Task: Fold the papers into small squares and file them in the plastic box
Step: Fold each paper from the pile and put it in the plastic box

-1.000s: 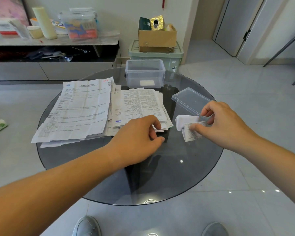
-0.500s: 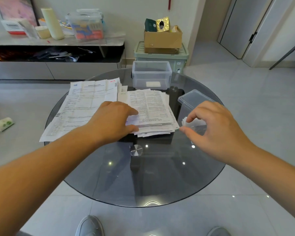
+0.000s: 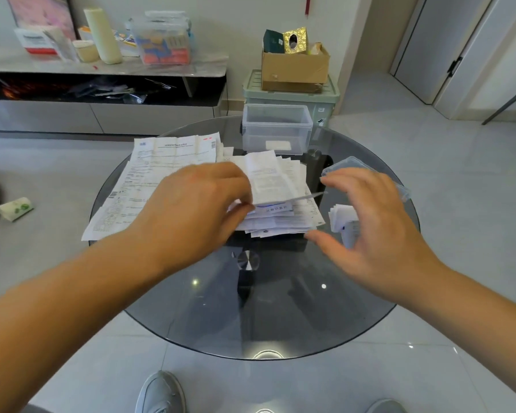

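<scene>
We see the left hand [image 3: 191,210] pinching one printed sheet [image 3: 265,177] between thumb and curled fingers, its near edge raised off the paper stack [image 3: 283,222] that lies just nearer to us than the plastic box [image 3: 256,135]; the right hand [image 3: 379,234] grips nothing, fingers spread apart and loosely bent over the folded squares [image 3: 341,216], nearer than the box and to its right; the clear lid [image 3: 349,163] lies right of the box; larger unfolded sheets [image 3: 167,174] spread nearer than the box, to its left.
</scene>
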{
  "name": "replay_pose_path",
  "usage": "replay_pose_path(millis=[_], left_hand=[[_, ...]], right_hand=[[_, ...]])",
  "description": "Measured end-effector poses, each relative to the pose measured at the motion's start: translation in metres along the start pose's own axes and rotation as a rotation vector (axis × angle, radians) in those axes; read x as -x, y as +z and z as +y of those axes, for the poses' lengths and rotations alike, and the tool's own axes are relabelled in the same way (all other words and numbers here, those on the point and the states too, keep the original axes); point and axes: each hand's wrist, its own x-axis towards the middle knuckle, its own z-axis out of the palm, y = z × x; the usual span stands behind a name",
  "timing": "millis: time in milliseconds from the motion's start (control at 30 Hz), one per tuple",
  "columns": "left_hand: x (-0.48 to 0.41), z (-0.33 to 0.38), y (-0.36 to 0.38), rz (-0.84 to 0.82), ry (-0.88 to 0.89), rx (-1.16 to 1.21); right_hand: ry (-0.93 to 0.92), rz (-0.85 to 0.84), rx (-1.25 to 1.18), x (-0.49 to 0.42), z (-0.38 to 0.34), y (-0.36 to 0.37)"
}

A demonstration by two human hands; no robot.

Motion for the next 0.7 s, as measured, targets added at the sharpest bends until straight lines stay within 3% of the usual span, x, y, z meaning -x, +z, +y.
replay_pose_path(millis=[200, 367, 467, 700], left_hand=[[0.056, 0.031, 0.001, -0.289, 0.012, 0.241], [0.071, 0.033, 0.004, -0.462, -0.103, 0.393], [0.066, 0.03, 0.0, -0.479, -0.232, 0.55], [0.052, 0.026, 0.012, -0.4, -0.424, 0.536]], right_hand=[[-0.077, -0.298, -0.113, 0.034, -0.015, 0.011], [0.008, -0.399, -0.223, 0.047, -0.015, 0.016], [0.126, -0.384, -0.316, 0.048, -0.017, 0.015], [0.374, -0.293, -0.481, 0.04, -0.021, 0.021]])
